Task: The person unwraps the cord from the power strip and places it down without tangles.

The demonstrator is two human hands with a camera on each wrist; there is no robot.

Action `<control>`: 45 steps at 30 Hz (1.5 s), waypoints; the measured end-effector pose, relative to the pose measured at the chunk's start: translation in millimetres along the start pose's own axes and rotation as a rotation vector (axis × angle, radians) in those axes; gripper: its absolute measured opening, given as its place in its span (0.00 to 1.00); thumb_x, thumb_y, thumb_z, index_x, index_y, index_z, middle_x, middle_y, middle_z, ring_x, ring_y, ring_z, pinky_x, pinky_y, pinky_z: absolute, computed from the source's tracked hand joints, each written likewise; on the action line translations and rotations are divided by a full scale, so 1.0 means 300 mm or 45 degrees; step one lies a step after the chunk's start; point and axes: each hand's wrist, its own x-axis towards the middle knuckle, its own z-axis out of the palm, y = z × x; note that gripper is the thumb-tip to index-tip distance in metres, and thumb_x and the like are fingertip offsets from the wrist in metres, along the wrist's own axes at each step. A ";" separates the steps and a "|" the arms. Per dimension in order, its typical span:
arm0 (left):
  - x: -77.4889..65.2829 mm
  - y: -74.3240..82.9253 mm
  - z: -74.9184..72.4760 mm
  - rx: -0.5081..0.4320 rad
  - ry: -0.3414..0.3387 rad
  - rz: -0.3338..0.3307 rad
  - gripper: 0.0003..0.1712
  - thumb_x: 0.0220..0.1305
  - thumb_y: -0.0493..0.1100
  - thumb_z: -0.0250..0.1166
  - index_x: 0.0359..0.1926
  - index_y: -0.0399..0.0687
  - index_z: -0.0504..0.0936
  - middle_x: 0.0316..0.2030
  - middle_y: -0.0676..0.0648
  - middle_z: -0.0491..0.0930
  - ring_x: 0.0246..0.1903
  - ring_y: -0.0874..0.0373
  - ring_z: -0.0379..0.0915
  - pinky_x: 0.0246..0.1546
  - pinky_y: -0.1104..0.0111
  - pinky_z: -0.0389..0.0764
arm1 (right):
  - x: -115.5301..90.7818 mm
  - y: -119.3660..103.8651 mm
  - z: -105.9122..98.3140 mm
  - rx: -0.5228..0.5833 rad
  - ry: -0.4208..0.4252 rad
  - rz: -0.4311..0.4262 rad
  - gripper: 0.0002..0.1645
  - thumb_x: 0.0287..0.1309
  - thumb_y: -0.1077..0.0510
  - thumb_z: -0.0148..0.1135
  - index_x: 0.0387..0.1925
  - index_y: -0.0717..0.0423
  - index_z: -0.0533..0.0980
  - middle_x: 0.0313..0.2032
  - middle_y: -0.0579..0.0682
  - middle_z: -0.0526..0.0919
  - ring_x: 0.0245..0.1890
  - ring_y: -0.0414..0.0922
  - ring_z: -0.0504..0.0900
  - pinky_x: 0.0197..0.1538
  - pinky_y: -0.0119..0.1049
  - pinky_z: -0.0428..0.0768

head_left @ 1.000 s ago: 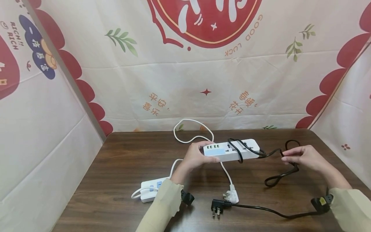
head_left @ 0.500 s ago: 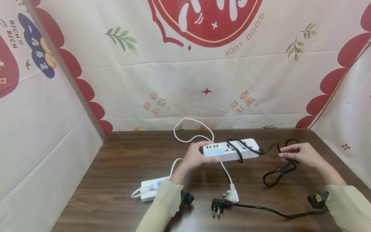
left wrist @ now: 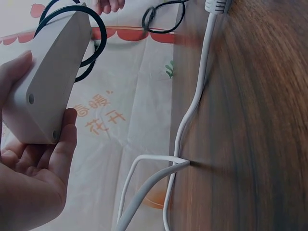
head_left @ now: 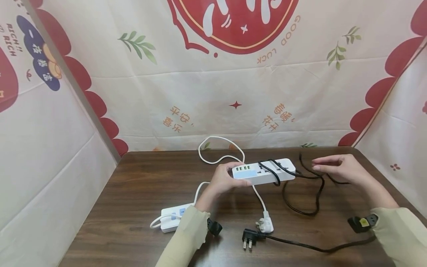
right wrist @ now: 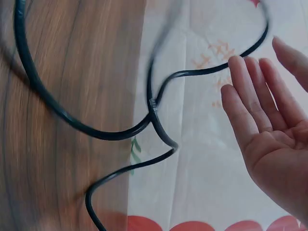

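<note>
My left hand (head_left: 222, 180) grips the left end of a white power strip (head_left: 271, 179), thumb along its front side, holding it up over the table. Black power cord (head_left: 310, 214) is wound loosely round the strip's right half, over its sockets. From there the cord runs right in loose bends. My right hand (head_left: 350, 172) is beside those bends with nothing between its fingers. In the right wrist view its fingers (right wrist: 248, 96) are extended and the thumb is apart, with the cord (right wrist: 108, 135) passing close to the fingertips. The cord's black three-pin plug (head_left: 249, 236) lies at the front.
A second, smaller white power strip (head_left: 170, 223) lies on the wooden table (head_left: 133, 200), partly hidden by my left sleeve. Its white cord (head_left: 221, 137) loops at the back, and a white plug (head_left: 265, 224) lies near the black one. Printed cloth (head_left: 213, 92) walls the back and sides.
My right hand has let go of the black cord it pinched and shifted slightly left and up. The cord bends have swung left and spread wider. My left hand still holds the strip.
</note>
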 end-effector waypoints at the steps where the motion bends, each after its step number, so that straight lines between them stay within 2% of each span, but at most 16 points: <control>1: 0.001 0.000 0.002 0.007 -0.001 0.010 0.29 0.38 0.33 0.74 0.47 0.38 0.79 0.38 0.45 0.80 0.31 0.66 0.69 0.34 0.74 0.69 | 0.003 -0.008 0.006 -0.005 -0.005 -0.005 0.26 0.53 0.45 0.62 0.48 0.57 0.78 0.37 0.35 0.83 0.36 0.21 0.73 0.36 0.23 0.71; 7: -0.001 -0.004 0.016 0.039 -0.034 0.039 0.29 0.37 0.32 0.75 0.46 0.37 0.79 0.38 0.43 0.81 0.30 0.67 0.70 0.32 0.76 0.70 | 0.025 -0.017 0.052 0.075 -0.042 -0.052 0.25 0.54 0.48 0.62 0.47 0.61 0.77 0.37 0.39 0.83 0.36 0.27 0.76 0.35 0.29 0.74; 13: -0.001 -0.015 0.021 0.021 -0.050 0.034 0.29 0.36 0.32 0.75 0.46 0.37 0.80 0.38 0.43 0.81 0.30 0.67 0.71 0.33 0.75 0.71 | 0.061 -0.001 0.108 0.357 -0.163 -0.073 0.27 0.58 0.55 0.59 0.51 0.74 0.70 0.36 0.43 0.84 0.37 0.34 0.81 0.37 0.33 0.79; 16: 0.004 -0.031 0.022 0.012 -0.056 0.038 0.28 0.36 0.33 0.75 0.45 0.38 0.80 0.37 0.45 0.81 0.30 0.66 0.71 0.32 0.74 0.71 | 0.081 0.000 0.135 0.417 -0.188 -0.075 0.28 0.58 0.56 0.58 0.53 0.75 0.68 0.38 0.44 0.84 0.37 0.33 0.81 0.38 0.35 0.79; 18: 0.003 -0.032 0.019 0.013 -0.059 0.036 0.28 0.36 0.33 0.75 0.45 0.37 0.80 0.36 0.45 0.81 0.30 0.66 0.71 0.32 0.75 0.71 | 0.096 -0.004 0.151 0.411 -0.181 -0.089 0.29 0.58 0.56 0.59 0.53 0.75 0.68 0.38 0.42 0.83 0.36 0.32 0.80 0.38 0.36 0.79; 20: 0.000 -0.030 0.016 0.017 -0.061 0.028 0.28 0.36 0.33 0.75 0.46 0.37 0.80 0.36 0.46 0.81 0.29 0.67 0.70 0.32 0.75 0.70 | 0.107 -0.012 0.162 0.378 -0.165 -0.105 0.28 0.58 0.56 0.59 0.53 0.74 0.69 0.39 0.45 0.83 0.35 0.31 0.80 0.37 0.37 0.79; 21: -0.008 -0.016 0.013 0.025 -0.064 0.019 0.29 0.37 0.33 0.75 0.46 0.37 0.79 0.36 0.45 0.81 0.29 0.67 0.70 0.32 0.74 0.70 | 0.112 -0.017 0.167 0.362 -0.157 -0.115 0.28 0.58 0.56 0.59 0.53 0.73 0.69 0.39 0.48 0.83 0.35 0.31 0.80 0.37 0.36 0.79; 25: -0.011 -0.019 0.011 0.023 -0.071 0.012 0.28 0.37 0.33 0.75 0.46 0.37 0.79 0.36 0.46 0.81 0.29 0.68 0.70 0.32 0.75 0.70 | 0.125 -0.039 0.182 0.347 -0.147 -0.127 0.28 0.58 0.56 0.58 0.53 0.74 0.69 0.43 0.62 0.80 0.35 0.31 0.79 0.37 0.37 0.79; 27: -0.012 -0.020 0.011 0.021 -0.077 0.012 0.28 0.37 0.33 0.75 0.46 0.36 0.79 0.35 0.46 0.81 0.29 0.68 0.70 0.32 0.75 0.70 | 0.131 -0.048 0.189 0.350 -0.149 -0.103 0.29 0.58 0.55 0.59 0.54 0.72 0.69 0.45 0.63 0.79 0.36 0.30 0.79 0.39 0.37 0.79; 30: -0.014 -0.019 0.011 0.022 -0.086 0.017 0.29 0.37 0.33 0.75 0.46 0.36 0.79 0.35 0.46 0.81 0.29 0.67 0.70 0.32 0.75 0.70 | 0.141 -0.059 0.195 0.365 -0.160 -0.071 0.30 0.57 0.53 0.59 0.55 0.71 0.68 0.45 0.63 0.79 0.37 0.29 0.78 0.40 0.37 0.78; 40: -0.024 -0.026 0.000 0.000 -0.092 0.057 0.28 0.37 0.31 0.74 0.45 0.36 0.79 0.36 0.44 0.81 0.29 0.68 0.71 0.33 0.74 0.71 | 0.169 -0.072 0.216 0.406 -0.190 -0.103 0.29 0.57 0.55 0.60 0.55 0.70 0.68 0.42 0.60 0.82 0.36 0.32 0.80 0.37 0.31 0.78; 45: 0.003 -0.098 0.006 -0.013 -0.082 0.057 0.28 0.35 0.33 0.76 0.45 0.40 0.81 0.35 0.47 0.82 0.30 0.67 0.72 0.33 0.74 0.72 | 0.181 -0.071 0.227 0.334 -0.174 -0.124 0.29 0.56 0.52 0.61 0.55 0.66 0.70 0.44 0.62 0.80 0.37 0.31 0.79 0.37 0.31 0.77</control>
